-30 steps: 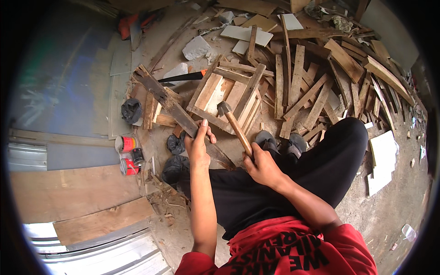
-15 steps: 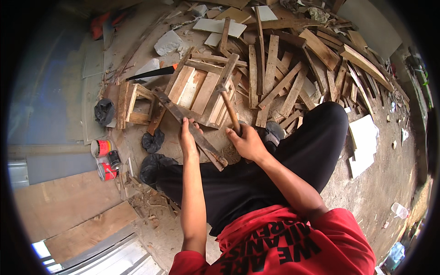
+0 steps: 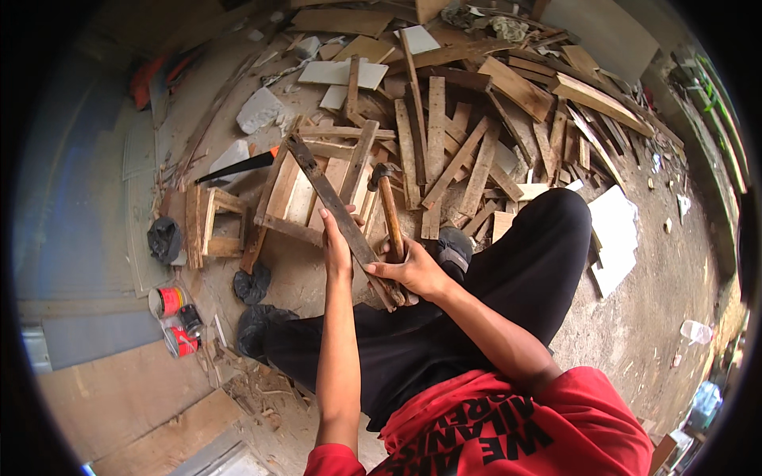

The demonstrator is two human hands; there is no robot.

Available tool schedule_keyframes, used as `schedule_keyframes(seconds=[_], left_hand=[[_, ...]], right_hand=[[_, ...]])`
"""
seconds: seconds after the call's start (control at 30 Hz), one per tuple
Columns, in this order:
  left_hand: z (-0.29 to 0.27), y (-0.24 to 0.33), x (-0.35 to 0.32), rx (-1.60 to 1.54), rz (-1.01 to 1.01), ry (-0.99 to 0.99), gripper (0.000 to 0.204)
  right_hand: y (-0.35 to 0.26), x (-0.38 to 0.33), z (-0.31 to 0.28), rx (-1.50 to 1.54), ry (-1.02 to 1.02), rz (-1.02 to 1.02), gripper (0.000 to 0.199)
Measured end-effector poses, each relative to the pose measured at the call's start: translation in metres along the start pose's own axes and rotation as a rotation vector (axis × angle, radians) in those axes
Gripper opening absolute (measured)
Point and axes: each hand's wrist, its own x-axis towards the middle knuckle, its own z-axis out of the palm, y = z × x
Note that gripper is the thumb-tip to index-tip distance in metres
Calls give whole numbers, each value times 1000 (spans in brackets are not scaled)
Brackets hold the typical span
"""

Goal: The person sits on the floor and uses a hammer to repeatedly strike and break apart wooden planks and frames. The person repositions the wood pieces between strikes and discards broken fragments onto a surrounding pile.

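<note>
A long, dark, worn strip of wood (image 3: 335,205) slants across the middle, its splintered lower end near my lap. My left hand (image 3: 337,250) is closed around it from the left side. In my right hand (image 3: 418,272) is a hammer (image 3: 390,213) with a wooden handle, its head pointing up and away from me. The thumb of that hand also presses on the lower part of the strip. Just beyond both hands lies a slatted wooden frame (image 3: 290,229), partly covered by the strip.
A large heap of loose boards (image 3: 437,131) spreads across the far right. A saw with a black blade (image 3: 240,167) lies beside a smaller wooden frame (image 3: 193,228). Paint cans (image 3: 169,301) and black plastic bags (image 3: 165,240) are at the left. White broken board (image 3: 615,246) lies right.
My right hand has come left to the strip, and its thumb now touches the lower part. The hammer is more upright, and the strip's far end has shifted right. The whole view has shifted slightly.
</note>
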Motion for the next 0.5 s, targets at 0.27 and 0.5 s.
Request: schedule_keyframes(seconds=[0.27, 0.5], left_hand=[[10, -37, -8, 184, 88, 16, 43], [25, -64, -31, 182, 71, -118, 36]], right_hand=[[-3, 18, -69, -568, 770, -408, 25], [-13, 1, -68, -62, 672, -243, 32]])
